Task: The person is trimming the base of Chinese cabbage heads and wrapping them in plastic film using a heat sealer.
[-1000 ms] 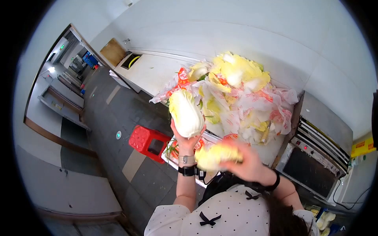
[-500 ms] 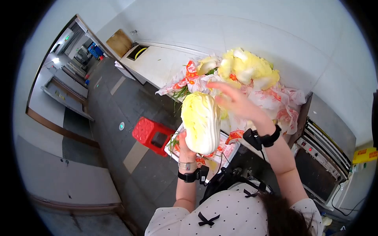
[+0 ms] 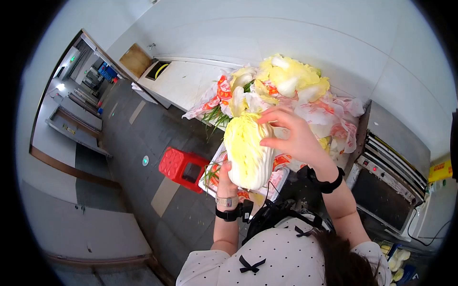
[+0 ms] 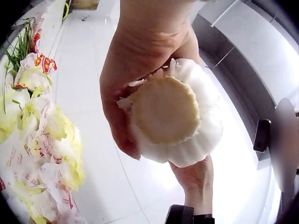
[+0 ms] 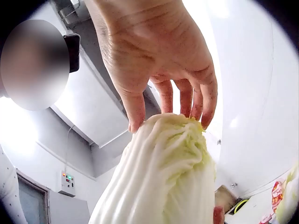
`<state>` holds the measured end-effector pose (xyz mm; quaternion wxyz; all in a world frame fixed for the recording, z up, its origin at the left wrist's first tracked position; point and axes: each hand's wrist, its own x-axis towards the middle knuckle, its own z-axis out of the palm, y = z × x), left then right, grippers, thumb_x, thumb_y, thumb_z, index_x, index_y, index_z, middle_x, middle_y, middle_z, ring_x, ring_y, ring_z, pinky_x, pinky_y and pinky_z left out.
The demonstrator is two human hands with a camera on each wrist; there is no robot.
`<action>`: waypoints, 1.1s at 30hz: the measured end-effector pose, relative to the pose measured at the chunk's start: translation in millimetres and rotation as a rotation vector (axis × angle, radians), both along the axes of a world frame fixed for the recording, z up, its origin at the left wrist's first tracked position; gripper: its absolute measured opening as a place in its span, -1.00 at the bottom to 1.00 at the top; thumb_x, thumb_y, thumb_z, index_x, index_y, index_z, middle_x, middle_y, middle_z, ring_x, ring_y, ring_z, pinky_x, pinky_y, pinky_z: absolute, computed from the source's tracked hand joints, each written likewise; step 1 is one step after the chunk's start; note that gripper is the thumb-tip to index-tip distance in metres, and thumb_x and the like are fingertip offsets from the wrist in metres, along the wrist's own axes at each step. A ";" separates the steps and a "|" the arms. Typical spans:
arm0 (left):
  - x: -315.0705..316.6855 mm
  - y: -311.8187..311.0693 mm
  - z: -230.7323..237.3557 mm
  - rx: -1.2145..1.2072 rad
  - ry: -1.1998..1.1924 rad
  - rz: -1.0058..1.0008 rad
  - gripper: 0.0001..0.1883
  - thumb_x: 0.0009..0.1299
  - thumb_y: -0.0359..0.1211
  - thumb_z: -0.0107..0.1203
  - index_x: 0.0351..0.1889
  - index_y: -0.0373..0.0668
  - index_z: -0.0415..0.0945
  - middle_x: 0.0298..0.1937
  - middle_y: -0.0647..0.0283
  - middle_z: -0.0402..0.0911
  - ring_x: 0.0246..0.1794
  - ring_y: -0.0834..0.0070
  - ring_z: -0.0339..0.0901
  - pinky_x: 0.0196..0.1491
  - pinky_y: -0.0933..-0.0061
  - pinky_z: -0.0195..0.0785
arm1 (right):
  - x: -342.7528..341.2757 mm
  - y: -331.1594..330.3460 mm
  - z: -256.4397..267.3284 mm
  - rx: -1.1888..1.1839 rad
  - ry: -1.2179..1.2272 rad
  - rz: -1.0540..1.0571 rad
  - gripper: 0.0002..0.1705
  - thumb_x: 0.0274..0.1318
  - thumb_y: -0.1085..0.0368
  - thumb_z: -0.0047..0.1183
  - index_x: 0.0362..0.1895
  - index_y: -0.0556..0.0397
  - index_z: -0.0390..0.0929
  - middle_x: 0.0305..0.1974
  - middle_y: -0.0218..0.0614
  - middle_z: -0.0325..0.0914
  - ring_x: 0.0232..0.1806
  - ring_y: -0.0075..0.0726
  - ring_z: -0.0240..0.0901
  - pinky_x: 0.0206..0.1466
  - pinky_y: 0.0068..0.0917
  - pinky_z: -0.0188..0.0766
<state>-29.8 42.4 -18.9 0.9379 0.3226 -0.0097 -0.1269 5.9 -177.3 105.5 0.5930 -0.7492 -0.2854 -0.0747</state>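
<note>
A napa cabbage [image 3: 244, 152], yellow and leafy on one side and white-ribbed on the other, is held up in front of the body. My left hand [image 3: 226, 177] grips its lower part. The left wrist view shows the pale round cut stem end [image 4: 166, 110] facing the camera, with the thumb alongside. Over the leafy top, my right hand [image 3: 296, 139] bends its thumb and fingers around the tip. In the right wrist view the thumb [image 5: 134, 112] touches one side of the cabbage top and the fingers reach the other.
Loose leaves [image 3: 291, 78] and printed plastic bags [image 3: 329, 117] are heaped on the white counter [image 3: 191, 81], with green stalks [image 3: 217, 117] at the edge. A red stool [image 3: 179, 162] stands left of a white tray [image 3: 281, 183]. At right is a metal appliance [image 3: 389, 176].
A second ago the right hand held a yellow leaf low at the right; it is gone from that hand, which has come up to the cabbage top. The cabbage has turned, showing more yellow.
</note>
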 end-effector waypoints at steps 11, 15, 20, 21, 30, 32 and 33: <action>-13.6 2.9 -3.1 0.023 0.011 -0.090 -0.07 -0.10 -0.22 0.20 0.27 -0.30 0.03 0.19 0.06 0.30 0.13 0.23 0.35 0.16 0.31 0.25 | -8.2 -2.7 -7.4 0.223 0.414 0.129 -0.68 0.11 0.36 -0.03 -0.02 0.17 0.42 -0.08 -0.33 0.46 -0.04 -0.55 0.34 0.03 -0.53 0.29; -16.3 -4.1 5.1 0.087 0.030 -0.071 -0.04 -0.12 -0.21 0.22 0.27 -0.30 0.02 0.20 0.07 0.29 0.15 0.25 0.33 0.17 0.32 0.23 | -12.8 -3.8 -6.7 0.218 0.273 0.020 -0.82 0.09 0.38 -0.02 -0.21 0.18 0.49 -0.19 -0.35 0.50 -0.11 -0.56 0.38 0.01 -0.56 0.29; -17.4 -4.0 1.4 0.102 0.033 -0.101 -0.06 -0.10 -0.21 0.20 0.27 -0.31 0.01 0.19 0.06 0.30 0.14 0.25 0.34 0.17 0.32 0.23 | -10.1 -5.2 -11.4 0.318 0.283 0.035 -0.91 0.09 0.45 -0.06 -0.27 0.14 0.41 -0.22 -0.35 0.47 -0.14 -0.55 0.36 0.00 -0.57 0.28; -16.3 -4.1 -0.3 0.090 0.035 -0.109 -0.07 -0.09 -0.21 0.19 0.27 -0.31 0.03 0.19 0.06 0.30 0.13 0.24 0.35 0.17 0.32 0.24 | -12.7 -3.2 -10.4 0.401 0.300 0.047 -0.91 0.10 0.46 -0.08 -0.26 0.14 0.38 -0.23 -0.35 0.45 -0.16 -0.55 0.36 0.00 -0.57 0.28; -1.8 -4.7 -9.0 -0.109 -0.015 -0.039 -0.24 0.04 -0.17 0.06 0.22 -0.31 0.14 0.15 -0.02 0.34 0.09 0.13 0.38 0.15 0.16 0.26 | -49.3 -21.2 -24.5 0.509 -0.050 0.082 -0.80 0.07 0.54 -0.14 -0.18 0.10 0.24 -0.22 -0.30 0.37 -0.16 -0.43 0.36 -0.07 -0.52 0.29; 2.9 -3.3 -10.3 -0.122 -0.008 0.003 -0.27 0.09 -0.15 0.02 0.23 -0.29 0.14 0.16 -0.01 0.34 0.10 0.11 0.37 0.15 0.14 0.25 | -62.3 -29.6 -23.4 0.480 -0.160 0.201 -0.74 0.01 0.54 -0.06 -0.19 0.10 0.24 -0.25 -0.27 0.37 -0.17 -0.31 0.38 -0.08 -0.42 0.31; 5.0 -3.9 -10.4 -0.121 0.017 0.047 -0.28 0.12 -0.13 -0.01 0.23 -0.28 0.14 0.16 -0.01 0.34 0.10 0.10 0.36 0.16 0.14 0.25 | -68.9 -32.3 -20.6 0.469 -0.210 0.275 -0.70 -0.04 0.54 0.00 -0.19 0.10 0.24 -0.28 -0.25 0.38 -0.18 -0.23 0.39 -0.09 -0.36 0.32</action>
